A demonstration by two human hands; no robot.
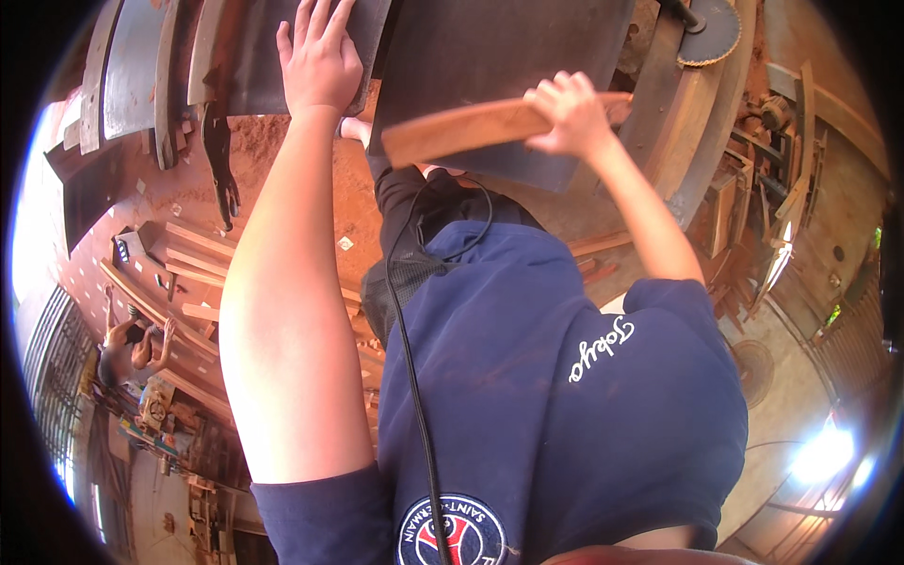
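My left hand [320, 61] lies with its fingers stretched out on a dark flat panel [254, 52] at the top, holding nothing. My right hand [573, 115] is wrapped round a reddish-brown wooden board [461, 130] close to its right end. That board slants slightly, its left end lower and nearer to me, over a second wide dark panel [499, 47]. A gap separates the two panels. The board's underside and my right fingertips are partly hidden.
A toothed circular saw blade [711, 36] sits on a shaft at the upper right, beside a long wooden beam [702, 118]. Stacked planks [198, 254] lie at the left, where another person [132, 348] is. A black cable [405, 330] hangs down my front.
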